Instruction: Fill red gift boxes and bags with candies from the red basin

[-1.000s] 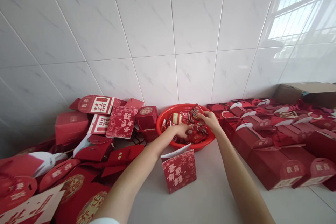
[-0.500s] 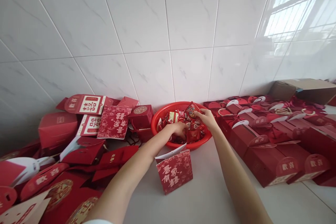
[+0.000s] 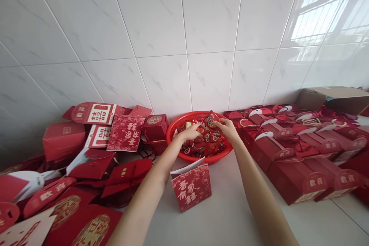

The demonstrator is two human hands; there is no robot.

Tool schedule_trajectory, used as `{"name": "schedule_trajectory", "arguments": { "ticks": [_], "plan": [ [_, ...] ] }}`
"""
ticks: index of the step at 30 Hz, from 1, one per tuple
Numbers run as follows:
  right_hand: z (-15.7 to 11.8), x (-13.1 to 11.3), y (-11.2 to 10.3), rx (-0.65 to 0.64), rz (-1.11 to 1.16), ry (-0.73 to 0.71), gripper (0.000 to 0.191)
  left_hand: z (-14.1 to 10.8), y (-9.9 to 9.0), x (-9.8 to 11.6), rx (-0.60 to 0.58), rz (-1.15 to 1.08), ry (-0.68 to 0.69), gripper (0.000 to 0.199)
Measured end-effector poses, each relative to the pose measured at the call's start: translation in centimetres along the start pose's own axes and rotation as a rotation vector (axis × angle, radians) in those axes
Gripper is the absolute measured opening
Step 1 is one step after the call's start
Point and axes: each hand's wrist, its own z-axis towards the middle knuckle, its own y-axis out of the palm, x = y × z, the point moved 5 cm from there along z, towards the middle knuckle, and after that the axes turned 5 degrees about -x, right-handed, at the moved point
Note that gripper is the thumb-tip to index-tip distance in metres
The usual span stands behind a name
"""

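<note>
A red plastic basket (image 3: 198, 159) full of small wrapped sweets (image 3: 212, 147) stands against the wall. At its back right, my right hand (image 3: 228, 128) pinches a red snack packet (image 3: 211, 118) by its edge and holds it tilted above the others. My left hand (image 3: 192, 132) is over the basket's left half, its fingers bent down among the wrappers; whatever they grip is too small to make out. In front of the basket, between my forearms, an open-topped red gift box (image 3: 191, 188) with white characters is standing on the pale surface.
Folded and unfolded red boxes (image 3: 65, 142) are piled on the left. A small cube-shaped red box (image 3: 155, 127) sits beside the basket. Rows of handled red gift boxes (image 3: 300, 177) fill the right side, with a brown cardboard box (image 3: 337, 100) behind. White tiled wall (image 3: 161, 77) closes the back.
My left hand has risen and shifted slightly left and back within the basket. My right hand keeps hold of the snack packet in nearly the same place.
</note>
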Motion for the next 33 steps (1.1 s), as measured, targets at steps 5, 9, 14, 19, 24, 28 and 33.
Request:
{"name": "schedule_trajectory", "arguments": {
  "ticks": [5,9,14,19,24,28,33],
  "plan": [
    [-0.2,-0.5,0.0,-0.004,0.158,0.065,0.032,-1.2,-0.1,1.9,0.008,-0.254,0.076,0.04],
    [-0.6,-2.3,0.3,-0.05,0.419,0.11,0.03,-3.0,-1.2,2.9,0.084,-0.38,0.164,0.036],
    [-2.3,-5.8,1.0,-0.142,0.551,0.075,0.033,-7.5,-2.6,3.8,0.207,-0.565,0.327,0.033],
    [-6.3,-10.9,2.9,-0.573,0.336,-0.124,0.023,-14.1,-1.8,5.6,0.135,-0.415,0.363,0.037],
    [-11.0,-14.0,4.9,-1.069,-0.141,-0.294,0.024,-18.9,-1.2,6.7,0.103,0.005,0.391,0.036],
    [-11.6,-13.2,5.5,-1.113,-0.388,-0.221,0.028,-20.4,-1.1,6.4,0.094,0.137,0.321,0.036],
    [-10.5,-11.2,5.7,-1.012,-0.472,-0.137,0.03,-21.1,-0.1,6.7,-0.007,0.239,0.297,0.04]
  ]
}}
